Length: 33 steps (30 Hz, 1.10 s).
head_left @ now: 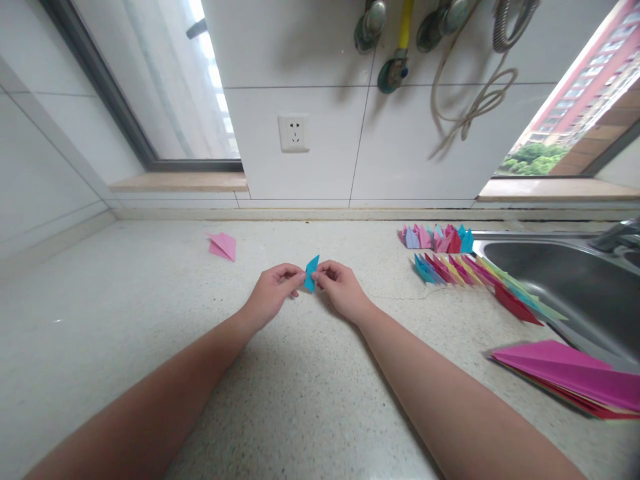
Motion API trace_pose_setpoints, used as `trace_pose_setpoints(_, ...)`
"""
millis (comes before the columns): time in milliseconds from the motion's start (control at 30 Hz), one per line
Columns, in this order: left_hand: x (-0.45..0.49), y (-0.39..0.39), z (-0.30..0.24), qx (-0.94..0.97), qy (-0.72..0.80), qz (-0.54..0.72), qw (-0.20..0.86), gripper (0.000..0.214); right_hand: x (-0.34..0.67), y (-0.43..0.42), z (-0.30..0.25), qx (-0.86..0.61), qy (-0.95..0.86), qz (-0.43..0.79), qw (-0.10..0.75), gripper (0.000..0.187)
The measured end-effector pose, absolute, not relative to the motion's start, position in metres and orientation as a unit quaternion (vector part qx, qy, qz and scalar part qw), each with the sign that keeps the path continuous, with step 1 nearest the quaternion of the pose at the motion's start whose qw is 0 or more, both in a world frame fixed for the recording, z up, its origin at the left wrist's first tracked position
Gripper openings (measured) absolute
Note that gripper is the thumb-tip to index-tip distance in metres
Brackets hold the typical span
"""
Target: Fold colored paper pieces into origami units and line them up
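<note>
A small folded blue paper piece [311, 273] is held upright just above the speckled countertop [150, 320]. My left hand [273, 293] pinches its left side with fingers closed. My right hand [340, 285] pinches its right side the same way. Both forearms reach in from the bottom of the view.
A folded pink paper piece [223, 246] lies at the left. A row of folded coloured pieces [465, 270] and a cluster of them [436, 238] lie right of my hands. A stack of coloured paper sheets [570, 373] sits by the steel sink [575, 287]. A wall socket [293, 133] is behind.
</note>
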State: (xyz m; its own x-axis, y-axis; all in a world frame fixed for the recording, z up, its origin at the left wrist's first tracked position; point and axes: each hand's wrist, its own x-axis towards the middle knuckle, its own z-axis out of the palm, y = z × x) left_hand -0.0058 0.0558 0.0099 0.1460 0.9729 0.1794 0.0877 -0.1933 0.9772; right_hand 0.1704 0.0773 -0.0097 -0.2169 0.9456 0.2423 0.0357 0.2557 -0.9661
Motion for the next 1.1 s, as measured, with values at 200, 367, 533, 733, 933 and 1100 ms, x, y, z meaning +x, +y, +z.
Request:
trace_pose_setpoints(200,-0.007,0.055,0.008,0.607,0.419,0.473,0.482,0.020,0.175,0.079,-0.007,-0.351,-0.597,0.558,0.457,0.026)
trace_pose_setpoints(367,-0.008,0.054,0.005,0.622,0.393,0.479,0.479,0.019,0.177,0.079,-0.007,-0.323,-0.596,0.586,0.444,0.027)
trace_pose_setpoints(533,-0.008,0.055,0.003,0.628,0.377,0.475,0.486,0.017,0.178,0.079,-0.006,-0.307,-0.605,0.590,0.438,0.028)
trace_pose_setpoints(733,-0.008,0.059,-0.003,0.627,0.354,0.477,0.504,0.016,0.179,0.079,-0.006,-0.303,-0.613,0.589,0.431,0.029)
trace_pose_setpoints(933,-0.005,0.058,-0.005,0.600,0.357,0.487,0.524,0.026,0.177,0.076,-0.005,-0.311,-0.631,0.575,0.418,0.028)
trace_pose_setpoints(1100,-0.005,0.058,-0.002,0.618,0.378,0.462,0.512,0.023,0.177,0.076,-0.007,-0.324,-0.652,0.551,0.407,0.027)
